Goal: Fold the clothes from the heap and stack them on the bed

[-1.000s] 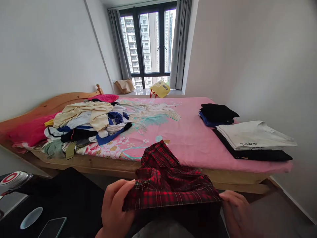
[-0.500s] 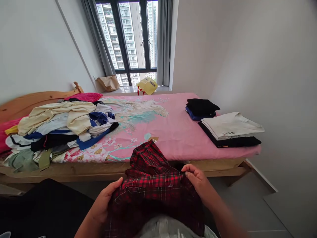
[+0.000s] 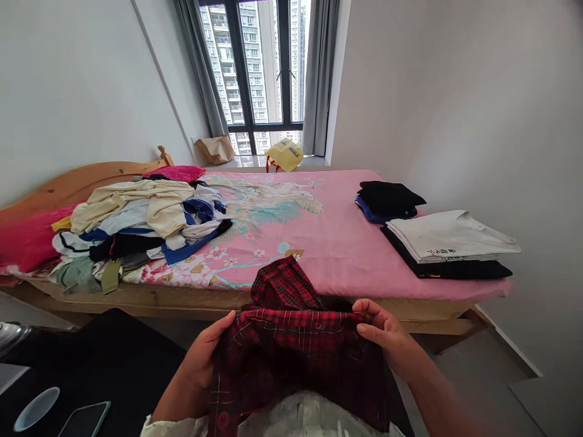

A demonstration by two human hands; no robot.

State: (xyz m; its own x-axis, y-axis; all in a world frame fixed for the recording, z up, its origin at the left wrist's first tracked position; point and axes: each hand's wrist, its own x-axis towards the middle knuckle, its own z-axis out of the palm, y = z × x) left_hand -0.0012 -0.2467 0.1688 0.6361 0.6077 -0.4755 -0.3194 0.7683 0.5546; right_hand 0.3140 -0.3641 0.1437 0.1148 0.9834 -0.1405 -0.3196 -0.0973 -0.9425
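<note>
A red and black plaid shirt [image 3: 296, 340] is stretched between my hands, close to my body, with a button showing at its lower left. My left hand [image 3: 200, 358] is closed on its left edge, thumb on top and the other fingers hidden under the cloth. At the opposite edge, my right hand [image 3: 387, 334] holds the fabric between thumb and fingers. A folded part of the shirt sticks out beyond the upper edge, in front of the bed's side.
Across the pink bed [image 3: 337, 243], a heap of loose clothes [image 3: 136, 224] lies left. Folded white garments [image 3: 450, 233] and a dark folded stack [image 3: 389, 200] lie right. A black table [image 3: 122, 364] at lower left bears a phone [image 3: 86, 419] and a cup [image 3: 36, 409].
My view has turned left, bringing more of the black table into sight. The shirt's upper edge is pulled straighter, and my right hand's fingers have shifted their hold at the corner.
</note>
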